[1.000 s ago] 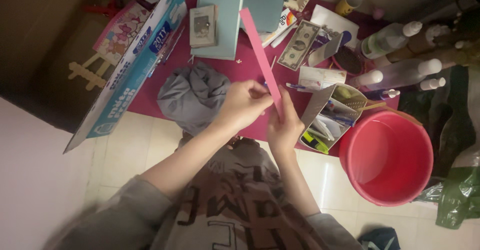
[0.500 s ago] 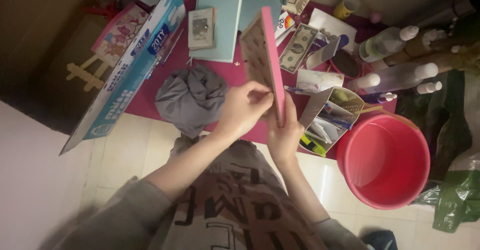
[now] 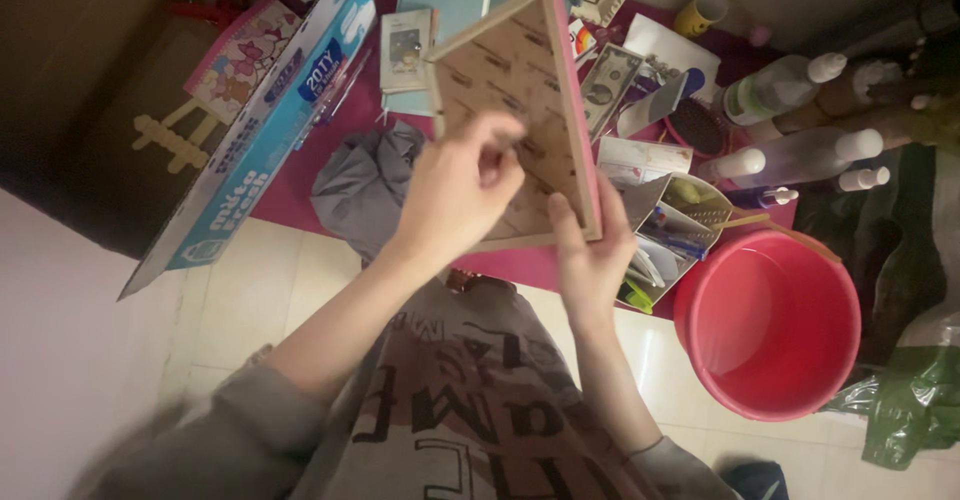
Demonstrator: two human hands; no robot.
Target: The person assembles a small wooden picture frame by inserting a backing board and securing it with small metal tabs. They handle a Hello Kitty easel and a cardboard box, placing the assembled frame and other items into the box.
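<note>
I hold a flat wooden board (image 3: 520,80) with a pink edge up in front of me, its tan perforated face turned toward the camera. My right hand (image 3: 592,250) grips its lower right corner, thumb on the face. In front of the board's lower left part hovers my left hand (image 3: 455,192), fingers loosely curled and blurred; I cannot tell whether it touches the board. Below both hands lies a dark red table (image 3: 300,195).
A crumpled grey cloth (image 3: 362,188) lies on the table. A long blue box (image 3: 262,125) leans at the left. A red plastic tub (image 3: 768,322) stands on the tiled floor at right, beside an open box of small items (image 3: 672,232). Bottles (image 3: 790,150) crowd the far right.
The board has turned from edge-on to showing its broad tan face. My left hand has slid off the edge and now moves in front of the face.
</note>
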